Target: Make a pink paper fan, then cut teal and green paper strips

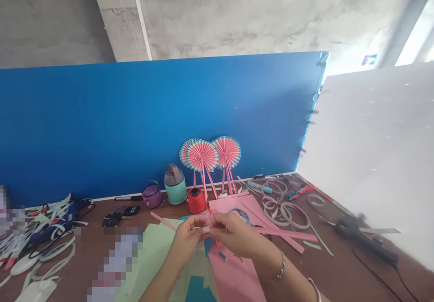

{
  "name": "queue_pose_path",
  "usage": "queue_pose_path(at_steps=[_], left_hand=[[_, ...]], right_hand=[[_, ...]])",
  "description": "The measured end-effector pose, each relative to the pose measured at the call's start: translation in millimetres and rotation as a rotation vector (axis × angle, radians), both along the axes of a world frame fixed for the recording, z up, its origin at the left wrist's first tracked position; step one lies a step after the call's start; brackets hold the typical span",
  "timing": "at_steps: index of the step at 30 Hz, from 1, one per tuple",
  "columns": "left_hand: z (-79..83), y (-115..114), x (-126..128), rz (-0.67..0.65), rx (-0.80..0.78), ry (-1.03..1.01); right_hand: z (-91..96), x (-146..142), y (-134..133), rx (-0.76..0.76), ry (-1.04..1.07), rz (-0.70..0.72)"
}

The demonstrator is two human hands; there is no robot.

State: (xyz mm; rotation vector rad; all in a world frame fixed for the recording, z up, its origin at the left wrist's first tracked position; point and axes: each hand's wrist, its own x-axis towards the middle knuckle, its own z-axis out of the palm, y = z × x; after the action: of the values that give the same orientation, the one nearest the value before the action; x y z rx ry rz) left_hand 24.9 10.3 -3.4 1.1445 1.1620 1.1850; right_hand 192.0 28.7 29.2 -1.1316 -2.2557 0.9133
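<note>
My left hand (pixel 190 235) and my right hand (pixel 233 233) meet above the coloured paper. Both have fingertips pinched together on a small pink piece (pixel 206 230), mostly covered by the fingers. Thin reddish strands (pixel 210 212) show just beyond the fingertips. Close behind my hands stands a red spool of thread (pixel 196 200). Below them lie pink paper sheets (pixel 233 272), pale green paper (pixel 149 257) and teal paper pieces (pixel 200 289). A long pink strip (pixel 291 234) runs out to the right of my right wrist.
Several pink pleated paper fans (pixel 202 155) lean against the blue partition (pixel 135 125). A teal jar (pixel 176 189) and purple pot (pixel 152 196) stand left of the spool. At right are tape rolls (pixel 294 215) and a black glue gun (pixel 364 238) with its cord; clutter fills the far left.
</note>
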Motion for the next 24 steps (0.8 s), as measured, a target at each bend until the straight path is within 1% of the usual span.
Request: queue_pose_path(at_steps=[1,3,5,8,14,18,24], left_hand=[[0.5,-0.9,0.5,-0.021,0.012,-0.010],[0.9,-2.4,1.2,-0.041,0.024,-0.015],[0.6,-3.2,1.6,-0.043,0.027,-0.006],[-0.3,-2.7,2.1,-0.038,0.037,0.026],[-2.6,-1.5,2.4,-0.079,0.055,0.020],[-4.2,-1.5,2.8,-0.100,0.070,0.016],[-3.5,-2.3,3.6,-0.092,0.069,0.003]], right_hand=[[-2.5,0.0,0.6,-0.011,-0.037,-0.001],[-6.4,0.4,2.3,0.023,-0.105,-0.040],[-8.1,0.6,3.5,0.065,-0.168,-0.069],[-7.8,0.3,3.3,0.093,-0.228,-0.075],[-9.2,-0.6,2.7,0.033,-0.178,-0.043],[-10.6,-2.4,3.1,0.039,-0.189,-0.066],[-9.2,-4.4,1.7,0.040,-0.195,-0.091]])
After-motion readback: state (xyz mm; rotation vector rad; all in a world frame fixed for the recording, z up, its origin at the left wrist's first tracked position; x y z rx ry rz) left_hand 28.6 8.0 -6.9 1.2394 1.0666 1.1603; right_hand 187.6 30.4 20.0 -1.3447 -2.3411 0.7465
